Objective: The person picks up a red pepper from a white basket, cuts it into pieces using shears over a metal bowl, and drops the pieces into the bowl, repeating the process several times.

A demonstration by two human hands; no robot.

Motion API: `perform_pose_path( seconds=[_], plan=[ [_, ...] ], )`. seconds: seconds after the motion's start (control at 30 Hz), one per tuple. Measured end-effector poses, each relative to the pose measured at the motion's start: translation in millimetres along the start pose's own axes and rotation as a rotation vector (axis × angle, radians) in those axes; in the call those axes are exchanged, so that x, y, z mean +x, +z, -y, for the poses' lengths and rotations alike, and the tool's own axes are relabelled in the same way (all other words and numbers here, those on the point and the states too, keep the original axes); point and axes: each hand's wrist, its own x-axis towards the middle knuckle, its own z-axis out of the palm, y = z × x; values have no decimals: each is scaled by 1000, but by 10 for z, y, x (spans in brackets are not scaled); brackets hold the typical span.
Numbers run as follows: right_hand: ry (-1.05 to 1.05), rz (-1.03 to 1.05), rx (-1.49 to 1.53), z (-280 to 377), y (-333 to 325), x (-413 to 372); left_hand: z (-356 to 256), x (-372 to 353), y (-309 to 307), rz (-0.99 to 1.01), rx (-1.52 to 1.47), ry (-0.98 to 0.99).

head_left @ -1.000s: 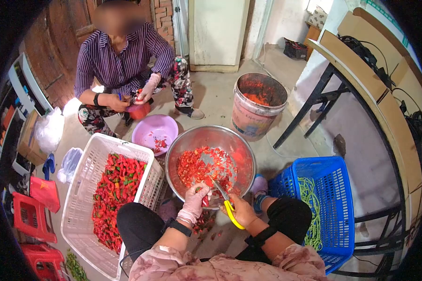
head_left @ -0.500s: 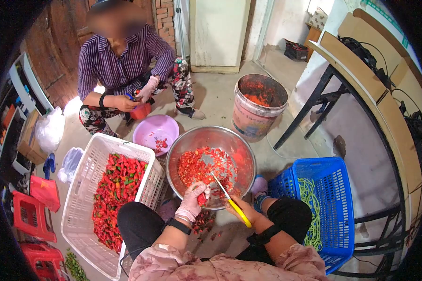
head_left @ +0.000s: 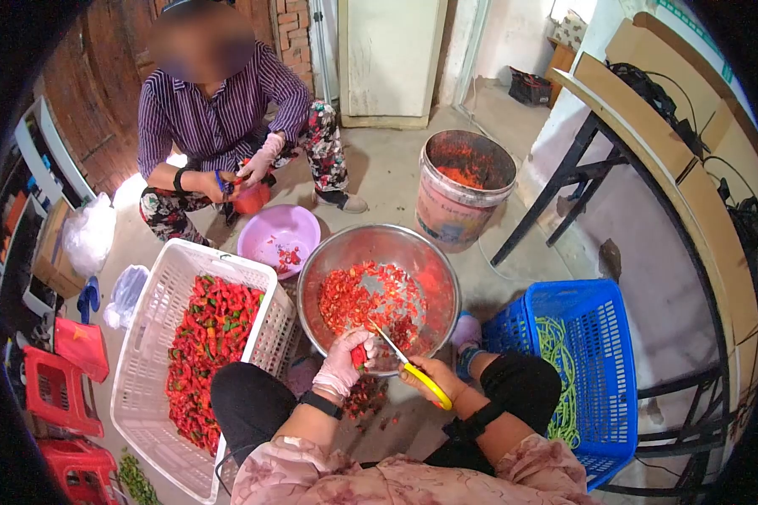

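Observation:
Wearing a thin pale glove, my left hand (head_left: 346, 362) is closed around a red chili pepper (head_left: 359, 355) at the near rim of a steel bowl (head_left: 311, 290). My bare right hand (head_left: 430, 380) grips the yellow handles of a pair of scissors (head_left: 428, 385). The blades point up and left over the bowl, their tips close to my left hand. Chopped red chili (head_left: 354, 295) covers much of the bowl's bottom. Left of my knee, a white plastic basket (head_left: 135, 370) holds a heap of whole red chilies (head_left: 210, 362).
A co-worker (head_left: 215, 118) sits opposite with blue-handled scissors, beside a pink basin (head_left: 282, 220). Behind the bowl stands a stained bucket (head_left: 455, 206). A blue basket (head_left: 611, 370) with long green beans (head_left: 557, 379) is at my right. Red stools (head_left: 50, 389) stand far left; a table (head_left: 674, 160) lines the right.
The scissors' blades have shifted slightly left, nearer my left hand. The pepper has turned slightly in my left hand. The co-worker's hands and blue-handled scissors have moved a little.

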Motion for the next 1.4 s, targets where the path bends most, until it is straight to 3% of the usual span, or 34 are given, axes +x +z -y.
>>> perform_pose_path(
  seconds=[0.2, 0.27, 0.3, 0.37, 0.4, 0.47, 0.67, 0.77, 0.83, 0.93, 1.1, 1.27, 1.4],
  plan=[
    [197, -24, -5, 198, 13, -29, -28, -26, 70, -93, -6, 43],
    [-28, -55, 189, -10, 38, 4, -40, -37, 98, -130, -9, 57],
    [-28, -57, 190, 26, 37, -6, -50, -41, 99, -89, -25, 40],
    [50, 86, 533, 115, 31, -31, -51, -47, 108, -49, -42, 22],
    [51, 85, 534, 92, 27, -31, -48, -51, 116, -22, -80, -26],
    [-107, 76, 92, 31, 19, -19, -43, -51, 100, 4, -118, -74],
    [17, 28, 67, 41, 20, -16, -30, -13, 14, 32, -195, -174],
    [-13, -21, -20, 91, 55, -22, -28, -41, 173, -84, -32, -72],
    [-23, -33, -17, 56, 68, -15, -4, -48, 247, -274, 281, 123],
    [26, -54, -82, 226, 84, -40, 41, -30, 264, -378, 529, 271],
    [127, -56, -190, 182, 46, -46, 67, 9, 193, -346, 484, 310],
    [-45, -22, 165, -163, 21, 7, 20, -28, 210, -349, 513, 252],
    [-21, -9, 116, 36, 9, -38, 14, -57, 214, -274, 651, 241]
  ],
)
